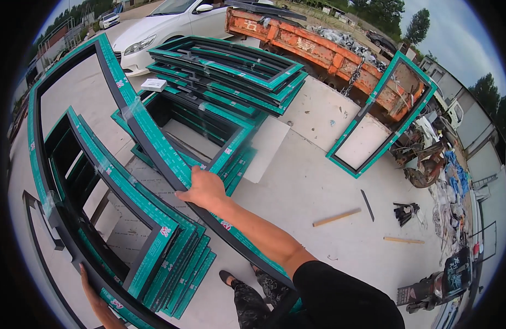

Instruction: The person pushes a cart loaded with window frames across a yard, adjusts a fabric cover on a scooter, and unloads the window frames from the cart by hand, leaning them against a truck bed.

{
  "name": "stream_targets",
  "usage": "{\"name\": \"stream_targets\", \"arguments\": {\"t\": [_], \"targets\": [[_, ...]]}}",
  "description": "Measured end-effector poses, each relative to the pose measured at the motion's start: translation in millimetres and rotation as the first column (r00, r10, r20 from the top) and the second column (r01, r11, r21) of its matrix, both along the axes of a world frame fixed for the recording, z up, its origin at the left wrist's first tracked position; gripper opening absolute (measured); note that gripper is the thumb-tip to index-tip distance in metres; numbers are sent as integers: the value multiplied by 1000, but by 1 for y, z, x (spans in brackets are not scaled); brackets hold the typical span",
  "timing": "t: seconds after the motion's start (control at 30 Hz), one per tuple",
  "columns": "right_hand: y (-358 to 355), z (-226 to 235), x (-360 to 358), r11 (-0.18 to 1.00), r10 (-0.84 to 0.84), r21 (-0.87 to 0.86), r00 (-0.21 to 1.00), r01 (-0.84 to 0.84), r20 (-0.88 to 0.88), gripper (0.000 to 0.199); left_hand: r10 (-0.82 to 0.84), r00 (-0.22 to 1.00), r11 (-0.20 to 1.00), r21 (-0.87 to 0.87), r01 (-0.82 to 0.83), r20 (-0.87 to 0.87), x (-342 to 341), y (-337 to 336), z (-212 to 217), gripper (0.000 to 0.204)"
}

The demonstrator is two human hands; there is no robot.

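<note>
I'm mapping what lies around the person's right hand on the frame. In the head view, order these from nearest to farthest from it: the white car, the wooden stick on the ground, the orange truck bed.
From the right hand:
1. Wooden stick, on the concrete to its right.
2. White car, far ahead, upper left.
3. Orange truck bed, far ahead, upper right. It and the car are too close to call.

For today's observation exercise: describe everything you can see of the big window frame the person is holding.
The big window frame is a large dark metal rectangle, faced with teal protective film bearing small labels. It is open and unglazed. It stands tilted over stacked frames. The right hand grips its right rail; the left hand touches its lower edge.
</note>
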State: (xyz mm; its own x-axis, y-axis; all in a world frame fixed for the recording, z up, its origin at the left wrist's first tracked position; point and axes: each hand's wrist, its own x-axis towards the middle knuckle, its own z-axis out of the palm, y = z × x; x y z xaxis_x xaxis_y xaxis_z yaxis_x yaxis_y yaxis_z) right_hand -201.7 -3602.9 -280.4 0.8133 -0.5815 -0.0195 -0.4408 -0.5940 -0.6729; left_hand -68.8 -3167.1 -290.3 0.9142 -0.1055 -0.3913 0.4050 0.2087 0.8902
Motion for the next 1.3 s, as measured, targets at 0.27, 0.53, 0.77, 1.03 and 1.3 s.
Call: {"name": "stream_targets", "arguments": {"t": [0.27,0.53,0.77,1.03,1.3], "targets": [[-72,148,-73,972,-163,-117,945,203,285,63,272,945,955,-173,-242,180,-17,-148,165,68],[-214,250,-183,765,-352,-44,474,643,807,73,-342,727,745,-299,596,595,-69,-300,236,55],[-320,233,-307,438,-488,-77,309,896,816,63,-436,366,230,-291,929,823,-93,-471,244,71],[-390,152,-391,195,-553,5,105,981,827,63,-469,-169,-87,146,986,867,-107,-715,384,78],[-460,125,-451,15,-812,-124,84,992,577,64,-416,341,404,-165,900,843,-146,-836,343,71]]}}
